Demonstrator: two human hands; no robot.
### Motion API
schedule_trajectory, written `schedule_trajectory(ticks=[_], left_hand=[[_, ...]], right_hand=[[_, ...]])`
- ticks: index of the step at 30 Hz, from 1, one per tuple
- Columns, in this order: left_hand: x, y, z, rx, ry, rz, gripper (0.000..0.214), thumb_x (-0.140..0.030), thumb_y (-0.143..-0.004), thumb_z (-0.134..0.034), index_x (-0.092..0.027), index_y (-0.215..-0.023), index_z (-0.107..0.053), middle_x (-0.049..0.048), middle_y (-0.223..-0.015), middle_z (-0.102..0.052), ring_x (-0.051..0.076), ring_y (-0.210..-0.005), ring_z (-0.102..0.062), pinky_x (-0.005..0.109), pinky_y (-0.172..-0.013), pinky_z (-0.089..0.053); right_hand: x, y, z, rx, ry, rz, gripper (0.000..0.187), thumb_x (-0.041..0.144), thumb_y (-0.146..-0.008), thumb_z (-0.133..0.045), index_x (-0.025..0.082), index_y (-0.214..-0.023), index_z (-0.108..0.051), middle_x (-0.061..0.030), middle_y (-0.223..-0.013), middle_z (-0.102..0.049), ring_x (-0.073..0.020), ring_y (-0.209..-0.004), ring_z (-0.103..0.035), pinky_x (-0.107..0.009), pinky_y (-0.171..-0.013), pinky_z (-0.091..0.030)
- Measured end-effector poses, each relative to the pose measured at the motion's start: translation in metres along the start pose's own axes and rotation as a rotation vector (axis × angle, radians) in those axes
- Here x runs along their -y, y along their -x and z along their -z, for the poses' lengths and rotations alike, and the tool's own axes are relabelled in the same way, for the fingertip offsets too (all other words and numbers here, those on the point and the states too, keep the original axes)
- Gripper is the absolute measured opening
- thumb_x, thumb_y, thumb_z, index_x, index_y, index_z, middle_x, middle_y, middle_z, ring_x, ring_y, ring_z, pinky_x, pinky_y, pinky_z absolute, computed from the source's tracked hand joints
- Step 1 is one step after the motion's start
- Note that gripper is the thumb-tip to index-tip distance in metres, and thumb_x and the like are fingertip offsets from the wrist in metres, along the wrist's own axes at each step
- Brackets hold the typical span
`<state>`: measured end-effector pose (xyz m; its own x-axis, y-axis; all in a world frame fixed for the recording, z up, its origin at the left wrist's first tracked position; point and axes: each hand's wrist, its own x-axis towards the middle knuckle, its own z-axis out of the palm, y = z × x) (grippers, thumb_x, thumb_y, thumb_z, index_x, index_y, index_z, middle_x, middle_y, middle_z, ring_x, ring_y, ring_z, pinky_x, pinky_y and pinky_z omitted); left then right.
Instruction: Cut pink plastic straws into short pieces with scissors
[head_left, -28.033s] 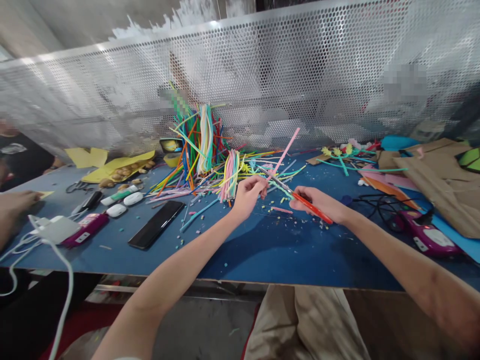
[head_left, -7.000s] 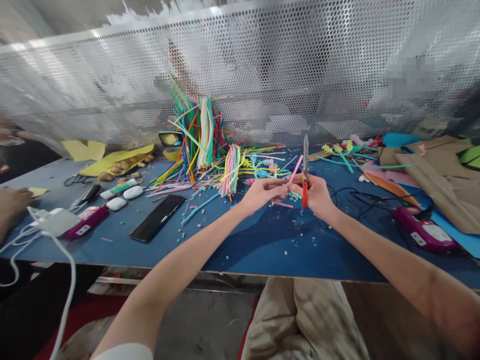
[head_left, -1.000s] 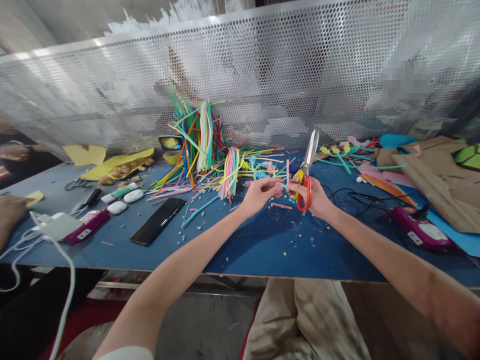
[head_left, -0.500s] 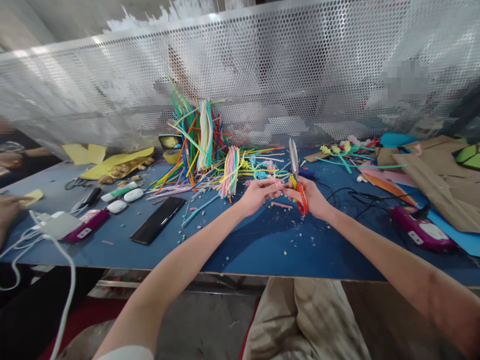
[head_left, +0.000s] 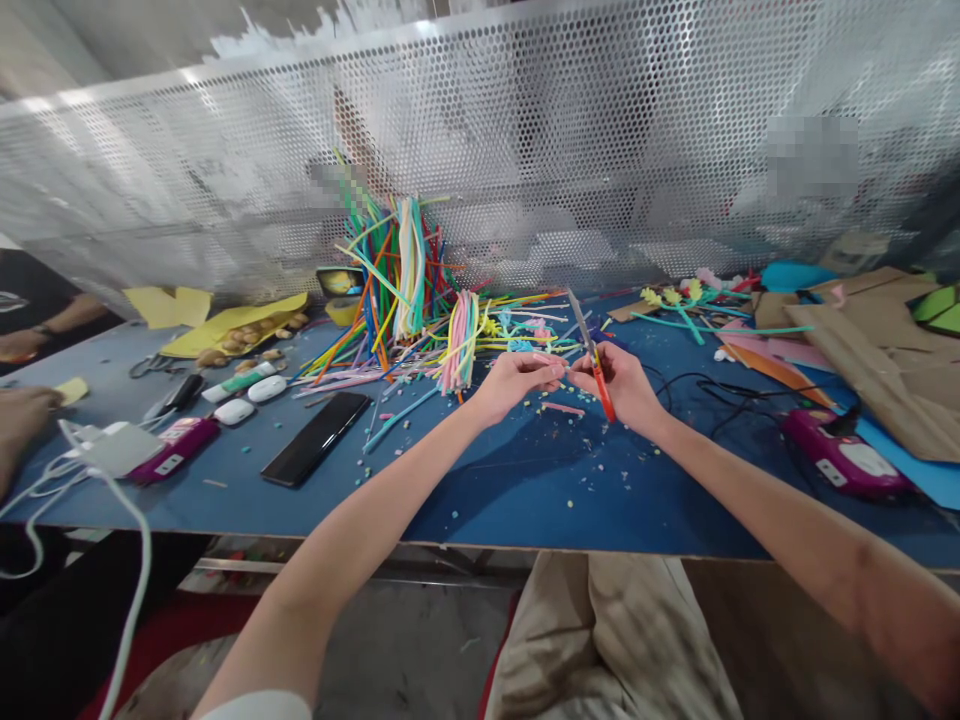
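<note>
My right hand (head_left: 624,384) is closed round the orange handles of a pair of scissors (head_left: 591,355), whose blades point up and to the left. My left hand (head_left: 511,382) pinches a short pink stick (head_left: 551,361) right beside the scissors. Both hands hover over the blue table (head_left: 525,490), fingertips almost touching. Just behind them lies a heap of coloured sticks (head_left: 420,300). Small cut bits (head_left: 562,408) are scattered under the hands.
A black phone (head_left: 313,452), white and purple gadgets (head_left: 180,440) and cables lie at the left. A purple glue gun (head_left: 836,455) with a black cord and brown card sheets (head_left: 877,350) sit at the right. Another person's hand (head_left: 22,415) rests at the far left. A perforated metal screen (head_left: 525,150) backs the table.
The scissors have tilted from nearly upright to leaning left, and lowered. Both hands stay together in the same place. The person at the far left has shifted an arm.
</note>
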<state>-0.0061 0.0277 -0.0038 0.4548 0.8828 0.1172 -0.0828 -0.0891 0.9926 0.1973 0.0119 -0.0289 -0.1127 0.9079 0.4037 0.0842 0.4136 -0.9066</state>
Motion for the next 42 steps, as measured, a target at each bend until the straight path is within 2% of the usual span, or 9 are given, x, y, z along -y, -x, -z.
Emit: schedule_trajectory(ticks=[5,10,15,19,26,30,34,38,42], left_hand=[[-0.002,0.000,0.000,-0.023,0.086,0.006,0.030,-0.035,-0.069,-0.084,-0.013,-0.088,-0.077,0.0082,-0.101,-0.073,0.010,-0.076,-0.064,0.027,-0.075,-0.050],[-0.003,-0.003,0.005,-0.125,0.194,-0.008,0.032,-0.034,-0.069,-0.085,-0.014,-0.092,-0.077,0.0055,-0.090,-0.072,0.008,-0.071,-0.061,0.025,-0.075,-0.049],[0.000,-0.003,0.007,-0.065,0.081,0.000,0.032,-0.036,-0.068,-0.085,-0.012,-0.088,-0.076,0.0077,-0.096,-0.072,0.010,-0.076,-0.063,0.027,-0.076,-0.050],[0.001,-0.001,0.003,0.006,-0.020,-0.007,0.032,-0.039,-0.071,-0.082,-0.012,-0.089,-0.076,0.0076,-0.095,-0.071,0.011,-0.075,-0.062,0.028,-0.075,-0.050],[-0.003,0.005,-0.004,0.078,-0.064,-0.028,0.035,-0.041,-0.074,-0.080,-0.013,-0.095,-0.075,0.0068,-0.092,-0.071,0.009,-0.071,-0.059,0.027,-0.074,-0.049],[0.000,0.004,-0.005,0.020,-0.029,-0.033,0.051,-0.041,-0.072,-0.082,-0.015,-0.114,-0.070,0.0055,-0.088,-0.072,0.011,-0.072,-0.061,0.029,-0.076,-0.050],[0.006,0.002,-0.003,-0.048,-0.048,-0.019,0.045,-0.042,-0.069,-0.083,-0.011,-0.100,-0.073,0.0063,-0.083,-0.071,0.012,-0.071,-0.063,0.030,-0.074,-0.052],[0.008,0.002,-0.004,-0.001,-0.055,-0.014,0.046,-0.041,-0.070,-0.083,-0.011,-0.103,-0.072,0.0067,-0.083,-0.072,0.013,-0.073,-0.065,0.031,-0.076,-0.053],[0.003,0.003,-0.004,0.040,-0.112,-0.005,0.044,-0.039,-0.072,-0.082,-0.011,-0.104,-0.071,0.0086,-0.085,-0.073,0.013,-0.073,-0.067,0.030,-0.075,-0.054]], right_hand=[[0.002,0.000,0.000,0.018,0.016,-0.036,0.035,0.035,-0.066,-0.083,0.021,-0.083,-0.056,0.0008,-0.078,-0.065,-0.0149,-0.069,-0.059,-0.028,-0.066,-0.049],[0.000,-0.001,0.005,0.008,0.081,-0.049,0.030,0.034,-0.067,-0.080,0.020,-0.080,-0.057,0.0012,-0.075,-0.064,-0.0140,-0.066,-0.057,-0.027,-0.063,-0.048],[0.004,-0.002,0.008,-0.080,0.053,0.055,0.030,0.036,-0.072,-0.078,0.021,-0.081,-0.053,-0.0009,-0.084,-0.066,-0.0149,-0.073,-0.059,-0.030,-0.073,-0.050],[0.009,-0.001,0.007,0.006,0.028,0.065,0.035,0.042,-0.071,-0.080,0.021,-0.082,-0.054,-0.0028,-0.087,-0.067,-0.0166,-0.077,-0.061,-0.032,-0.077,-0.052],[0.003,0.001,0.002,0.119,-0.009,-0.058,0.037,0.038,-0.065,-0.084,0.021,-0.084,-0.057,0.0000,-0.079,-0.065,-0.0151,-0.069,-0.059,-0.028,-0.065,-0.050],[0.010,0.002,0.001,0.087,-0.011,-0.056,0.037,0.040,-0.066,-0.083,0.021,-0.083,-0.056,-0.0006,-0.079,-0.066,-0.0166,-0.070,-0.062,-0.031,-0.068,-0.053],[0.019,0.002,0.002,0.048,-0.106,-0.020,0.036,0.046,-0.071,-0.079,0.022,-0.083,-0.054,-0.0015,-0.079,-0.066,-0.0188,-0.072,-0.065,-0.035,-0.073,-0.056],[0.021,0.002,0.002,0.030,-0.175,0.008,0.034,0.047,-0.073,-0.077,0.024,-0.082,-0.054,-0.0018,-0.083,-0.066,-0.0203,-0.077,-0.066,-0.038,-0.077,-0.056],[0.015,0.001,0.001,0.052,-0.190,0.002,0.031,0.042,-0.074,-0.077,0.023,-0.081,-0.053,-0.0005,-0.079,-0.066,-0.0180,-0.071,-0.064,-0.037,-0.074,-0.055]])
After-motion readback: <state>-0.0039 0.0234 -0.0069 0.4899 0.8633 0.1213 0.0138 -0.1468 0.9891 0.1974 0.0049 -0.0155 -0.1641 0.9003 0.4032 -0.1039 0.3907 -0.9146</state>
